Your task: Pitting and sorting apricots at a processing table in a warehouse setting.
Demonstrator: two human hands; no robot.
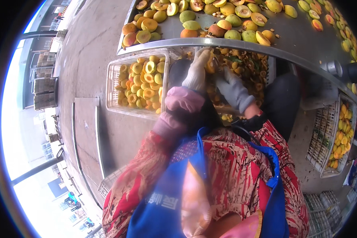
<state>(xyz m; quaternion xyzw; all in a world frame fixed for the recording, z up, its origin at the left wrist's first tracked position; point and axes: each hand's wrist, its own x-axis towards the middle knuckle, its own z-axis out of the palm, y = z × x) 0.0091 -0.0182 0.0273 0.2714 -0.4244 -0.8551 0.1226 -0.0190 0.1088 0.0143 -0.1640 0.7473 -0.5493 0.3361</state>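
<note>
In a white knitted glove, my left hand (197,70) is just below the table's metal rim, its fingers closed against a blurred yellow-orange peach (212,64). My right hand (233,88), gloved in grey, is close by on the right and points toward that peach. Motion smears its fingertips, so I cannot make out whether anything is in them. Beneath both hands, a crate (270,68) holds peach pieces, pits and some leaves. Halved and whole peaches (234,22) lie on the metal table (305,39) above.
Left of my knees stands a white plastic crate (109,85) filled with peach halves. Another crate (318,131) of yellow fruit is at the right. A dark cylindrical thing with a metal end (335,69) juts over the table's right side. Stacked crates (45,93) stand far left.
</note>
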